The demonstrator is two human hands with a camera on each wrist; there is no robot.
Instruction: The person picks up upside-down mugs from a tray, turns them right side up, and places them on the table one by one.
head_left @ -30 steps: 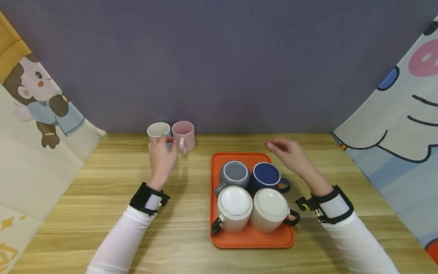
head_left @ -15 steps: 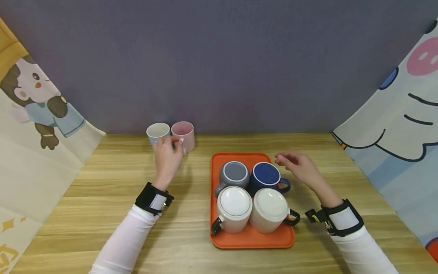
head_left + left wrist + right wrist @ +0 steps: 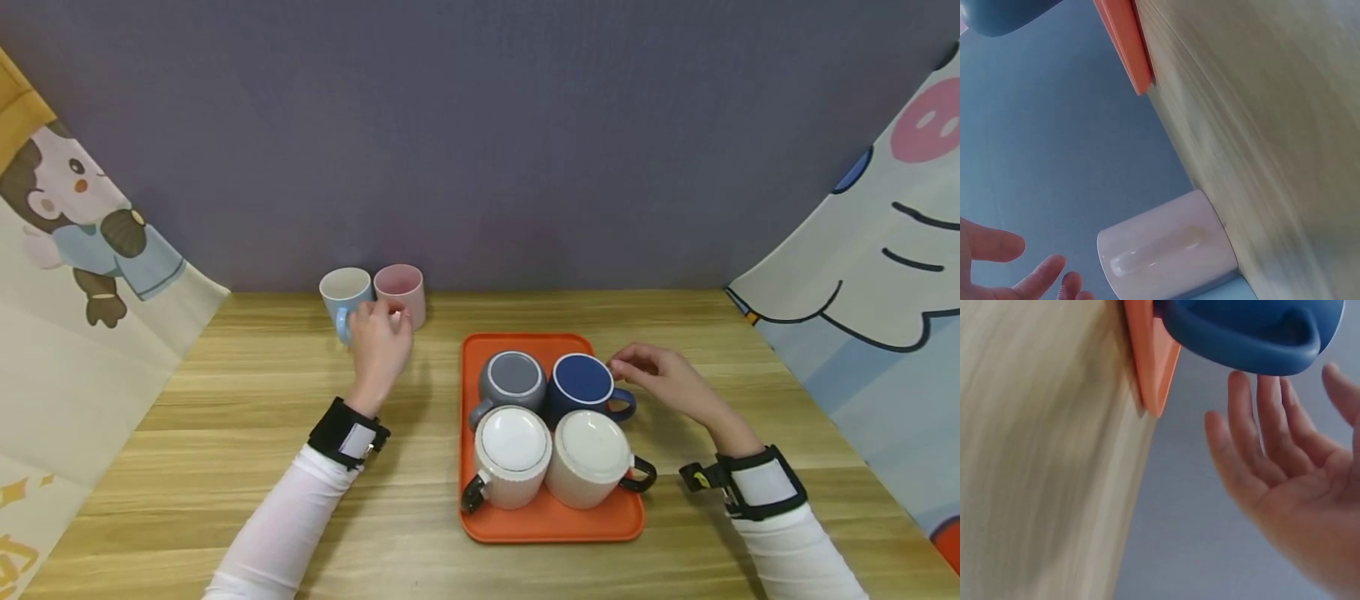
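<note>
My left hand [image 3: 381,343] hovers in front of the upright pink mug [image 3: 412,300], covering its handle in the head view. In the left wrist view, loosely spread fingers [image 3: 997,245] stand apart from the pink mug [image 3: 1166,250]. Touching it on the left is an upright light blue mug [image 3: 334,310]. My right hand [image 3: 663,379] is beside the upside-down dark blue mug [image 3: 583,379], which sits at the back right of the orange tray [image 3: 555,532]. In the right wrist view its relaxed fingertips reach right below the dark blue mug's handle [image 3: 1247,353], gripping nothing.
Also upside down on the tray are a grey mug [image 3: 516,375] and two white mugs, one left [image 3: 515,446] and one right [image 3: 592,454], with black handles. A grey partition [image 3: 480,150] rises behind the wooden table [image 3: 187,467].
My left hand has moved right, from the light blue mug to the pink one, uncovering the light blue handle. The right hand has come down and slightly right, closer to the dark blue mug.
</note>
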